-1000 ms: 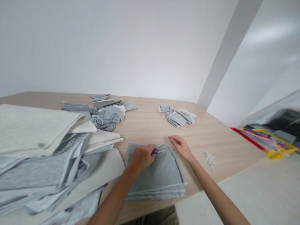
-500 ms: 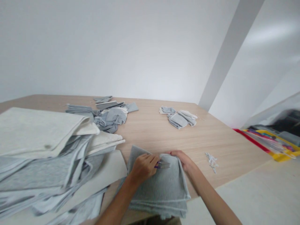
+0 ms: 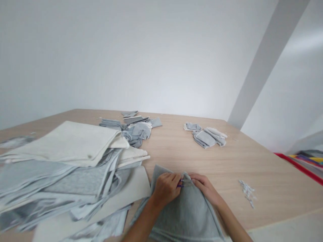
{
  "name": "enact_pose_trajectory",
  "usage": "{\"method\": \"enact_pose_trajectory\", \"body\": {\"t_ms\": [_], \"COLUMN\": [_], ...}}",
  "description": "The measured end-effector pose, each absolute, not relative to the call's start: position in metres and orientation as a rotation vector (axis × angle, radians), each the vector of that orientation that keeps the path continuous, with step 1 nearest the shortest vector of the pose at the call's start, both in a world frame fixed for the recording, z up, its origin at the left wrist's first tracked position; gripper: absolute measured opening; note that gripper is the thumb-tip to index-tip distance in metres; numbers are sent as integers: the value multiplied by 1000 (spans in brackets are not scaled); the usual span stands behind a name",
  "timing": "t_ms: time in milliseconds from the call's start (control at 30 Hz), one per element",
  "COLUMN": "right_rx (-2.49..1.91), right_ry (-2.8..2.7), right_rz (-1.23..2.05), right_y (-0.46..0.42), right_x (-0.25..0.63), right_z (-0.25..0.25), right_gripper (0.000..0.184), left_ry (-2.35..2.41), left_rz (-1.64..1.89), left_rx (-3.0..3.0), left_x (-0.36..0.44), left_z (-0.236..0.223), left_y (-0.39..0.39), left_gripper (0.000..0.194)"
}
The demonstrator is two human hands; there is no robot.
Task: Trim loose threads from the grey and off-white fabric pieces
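Grey fabric pieces (image 3: 188, 213) lie in front of me, hanging toward the table's near edge. My left hand (image 3: 167, 188) is closed around small thread snips (image 3: 180, 183) with purple handles. Their blades point right and lie against the top edge of the cloth, partly hidden by it. At that edge my right hand (image 3: 205, 189) pinches the fabric and lifts it into a peak near the snips. The right fingertips are partly behind the cloth.
A tall heap of cream and grey fabric (image 3: 83, 181) stands at left. Smaller grey cloth piles (image 3: 137, 131) and folded pieces (image 3: 204, 138) lie farther back. White thread scraps (image 3: 247, 193) sit at right. A red-edged tray (image 3: 300, 168) is at far right.
My right hand has drawn the cloth's top edge up into a peak and come closer to my left hand. The snips' blades are now against the cloth edge. The view has turned left.
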State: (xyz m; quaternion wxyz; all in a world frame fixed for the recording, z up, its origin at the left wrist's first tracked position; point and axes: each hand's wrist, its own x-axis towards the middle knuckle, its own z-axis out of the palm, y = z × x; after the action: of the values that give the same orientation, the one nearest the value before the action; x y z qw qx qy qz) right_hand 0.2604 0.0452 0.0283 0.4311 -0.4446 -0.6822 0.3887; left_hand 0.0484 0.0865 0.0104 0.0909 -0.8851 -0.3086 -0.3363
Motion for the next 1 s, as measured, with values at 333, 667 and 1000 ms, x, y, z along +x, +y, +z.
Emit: {"method": "enact_pose_trajectory", "body": {"t_ms": [333, 667, 1000], "right_rx": [-1230, -1320, -755], "right_ry": [-1457, -873, -1236], "right_rz": [1131, 812, 740], "right_y": [33, 20, 19], "right_x": [263, 258, 162], "right_z": [7, 46, 295], "right_gripper": [42, 45, 27], "left_ry": [-947, -753, -809], "left_rz": [-1055, -1111, -1300], "left_rx": [-2552, -2409, -1794], "left_x": [50, 68, -17], "left_z": [7, 112, 313], "left_y": [92, 64, 39], "left_gripper": [19, 28, 62]}}
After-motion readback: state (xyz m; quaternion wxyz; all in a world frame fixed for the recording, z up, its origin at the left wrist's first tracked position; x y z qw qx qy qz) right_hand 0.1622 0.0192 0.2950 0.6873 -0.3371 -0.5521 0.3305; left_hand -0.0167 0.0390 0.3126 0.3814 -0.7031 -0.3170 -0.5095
